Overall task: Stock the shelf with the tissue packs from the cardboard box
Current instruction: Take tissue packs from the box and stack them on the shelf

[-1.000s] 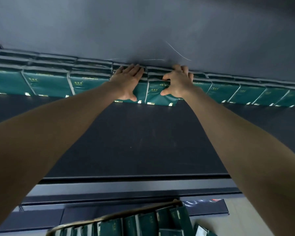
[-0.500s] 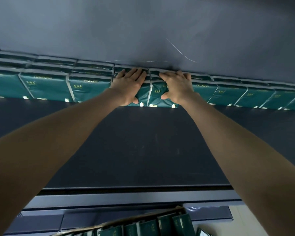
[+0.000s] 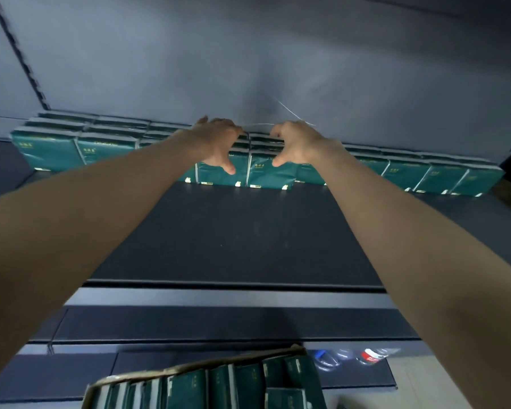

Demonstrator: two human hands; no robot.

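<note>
At the far left we see the row of green tissue packs (image 3: 46, 149) begin. They are stacked against the grey back panel (image 3: 189, 69), at the rear of the dark shelf (image 3: 233, 237). The row runs the whole width of the shelf, and the front half of the board is bare.

Our left forearm reaches up to the middle of the row. There the left grip (image 3: 216, 146) is curled on a stack, with the fingers hooked over its top edge and the thumb pressed down on the green front face. Just beside it, across a narrow gap, the right grip (image 3: 300, 146) holds the neighbouring stack the same way, fingers over the top and thumb on the front. These two middle stacks stand a little forward of the packs on either side.

A thin pale line (image 3: 292, 113) marks the panel above the right grip. Further right the packs go on to the shelf's end.

Below the shelf edge, the cardboard box (image 3: 171, 371) sits open, with more green packs (image 3: 186, 391) standing upright inside. To its right lies something shiny (image 3: 351, 355) with a blue and a red patch, too blurred to name.
</note>
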